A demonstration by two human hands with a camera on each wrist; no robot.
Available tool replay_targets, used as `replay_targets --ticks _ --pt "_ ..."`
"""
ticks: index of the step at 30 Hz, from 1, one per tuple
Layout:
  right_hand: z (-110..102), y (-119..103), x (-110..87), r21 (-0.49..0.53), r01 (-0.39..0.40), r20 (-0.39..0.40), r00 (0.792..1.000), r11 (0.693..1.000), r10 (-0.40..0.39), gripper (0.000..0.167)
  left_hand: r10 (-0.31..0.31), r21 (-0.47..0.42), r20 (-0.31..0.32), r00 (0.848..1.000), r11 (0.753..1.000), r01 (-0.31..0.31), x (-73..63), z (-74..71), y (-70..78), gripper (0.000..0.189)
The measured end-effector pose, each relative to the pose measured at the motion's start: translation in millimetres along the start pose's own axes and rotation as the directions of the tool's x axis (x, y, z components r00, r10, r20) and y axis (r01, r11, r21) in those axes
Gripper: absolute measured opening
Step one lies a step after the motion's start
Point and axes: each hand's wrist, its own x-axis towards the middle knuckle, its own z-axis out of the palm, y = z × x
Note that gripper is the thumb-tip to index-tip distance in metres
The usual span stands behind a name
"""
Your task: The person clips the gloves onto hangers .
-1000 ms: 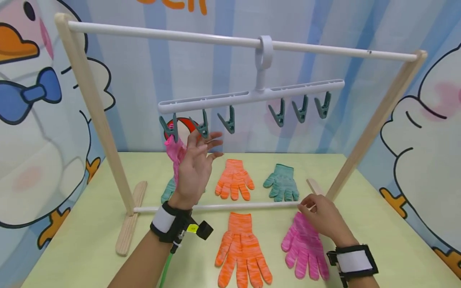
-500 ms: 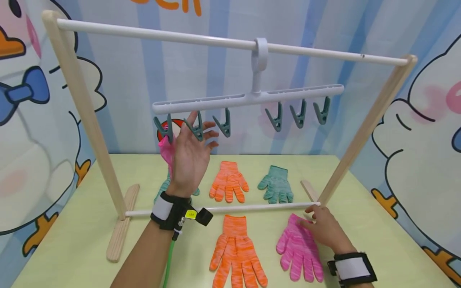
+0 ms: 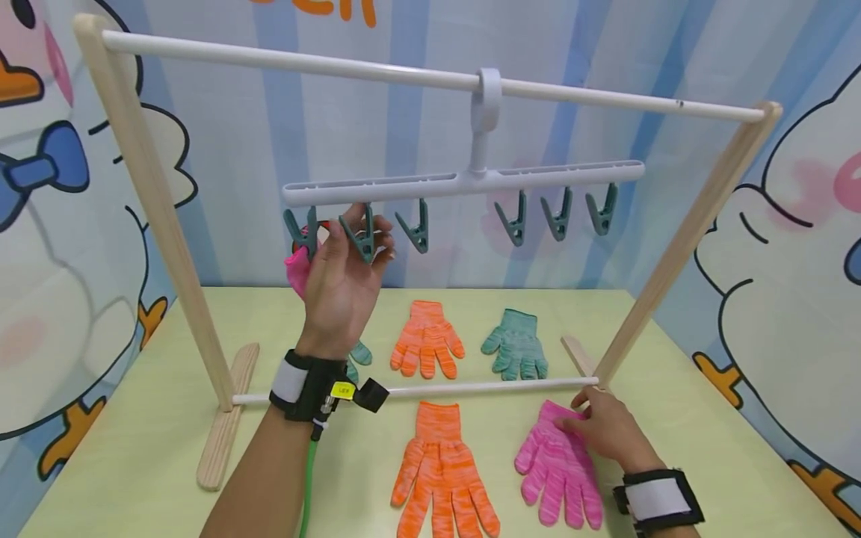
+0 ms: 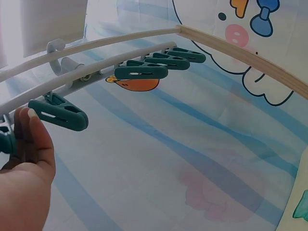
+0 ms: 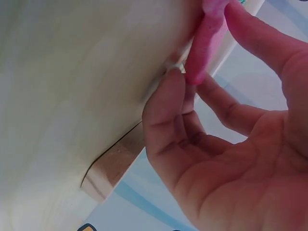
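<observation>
My left hand (image 3: 343, 291) reaches up to the second clothespin from the left (image 3: 362, 233) and grips it, thumb on one side and fingers behind. In the left wrist view its bent fingers (image 4: 31, 127) are right beside a green clothespin (image 4: 6, 137), below the bar. A bright pink glove (image 3: 297, 270) hangs from the leftmost clothespin (image 3: 300, 232), largely hidden by the left hand. My right hand (image 3: 608, 426) holds the cuff edge of a pink knit glove (image 3: 561, 467) on the table, between thumb and curled fingers; the right wrist view shows the glove's edge (image 5: 204, 48) there.
A white hanger (image 3: 464, 181) with several clothespins hangs from the top rail (image 3: 289, 61) of a wooden-sided rack (image 3: 161, 209). On the pale table lie a large orange glove (image 3: 440, 463), a small orange glove (image 3: 427, 336) and a green glove (image 3: 516, 344). Another green glove (image 3: 359, 355) peeks out.
My left hand's spread fingers have moved in around the second clothespin. The hanger has tipped closer to level. My right hand has shifted slightly along the pink glove's cuff.
</observation>
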Motion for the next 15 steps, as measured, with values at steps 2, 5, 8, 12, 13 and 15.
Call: replay_targets --ticks 2,5,8,12,13,15 --pt "0 0 0.3 0.006 0.000 0.001 1.000 1.000 0.000 0.043 0.003 -0.015 -0.014 1.000 1.000 -0.003 -0.5 0.6 2.2 0.043" --pt "0 0 0.8 0.017 0.001 0.003 1.000 1.000 -0.001 0.038 -0.003 -0.027 -0.028 1.000 1.000 0.002 -1.2 1.3 5.0 0.042" --pt "0 -1 1.6 0.018 -0.004 0.013 1.000 1.000 0.004 0.036 -0.017 -0.039 -0.023 1.000 0.999 0.016 -1.2 0.3 7.2 0.043" --pt "-1 -4 3.2 0.006 0.002 0.020 1.000 1.000 -0.002 0.031 -0.030 -0.026 0.006 1.000 0.999 0.030 -0.1 -1.5 9.8 0.042" --pt "-2 -5 3.7 0.004 0.006 0.022 1.000 1.000 -0.006 0.029 -0.031 -0.022 0.016 0.999 0.999 0.031 0.2 -1.8 10.3 0.041" --pt "-3 -7 4.4 0.001 0.014 0.024 1.000 1.000 -0.014 0.027 -0.032 -0.004 0.032 0.999 0.999 0.032 0.5 -2.1 11.1 0.041"
